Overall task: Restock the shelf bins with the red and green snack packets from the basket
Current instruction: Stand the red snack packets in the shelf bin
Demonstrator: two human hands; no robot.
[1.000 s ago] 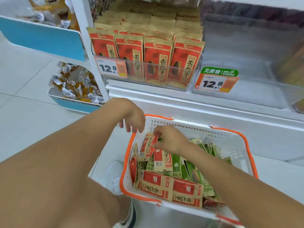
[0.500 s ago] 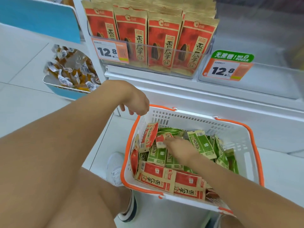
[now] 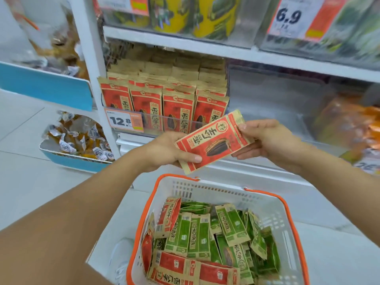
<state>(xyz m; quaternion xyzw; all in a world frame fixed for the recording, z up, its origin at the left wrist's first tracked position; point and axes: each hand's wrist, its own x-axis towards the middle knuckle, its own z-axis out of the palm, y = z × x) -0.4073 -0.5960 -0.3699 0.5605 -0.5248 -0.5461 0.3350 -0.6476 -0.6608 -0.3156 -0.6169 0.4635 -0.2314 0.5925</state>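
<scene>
A red snack packet [image 3: 213,140] is held sideways in the air between both hands, in front of the shelf. My left hand [image 3: 164,150] pinches its lower left end; my right hand [image 3: 267,140] grips its upper right end. Behind it stands a clear shelf bin [image 3: 164,122] filled with upright red packets. To its right is a clear bin [image 3: 273,112] holding nothing visible. Below, the white basket with orange rim [image 3: 287,214] holds several green packets [image 3: 197,233] and a few red packets [image 3: 195,268].
A price tag reading 12.8 [image 3: 123,121] hangs on the red bin's front. A blue-edged tray of wrapped sweets [image 3: 78,140] sits low on the left. The upper shelf [image 3: 185,42] carries yellow and green bags. My shoe [image 3: 121,262] is left of the basket.
My right hand has lifted a red packet out of the basket up to shelf height, and my left hand has taken hold of its other end. The view has tilted upward.
</scene>
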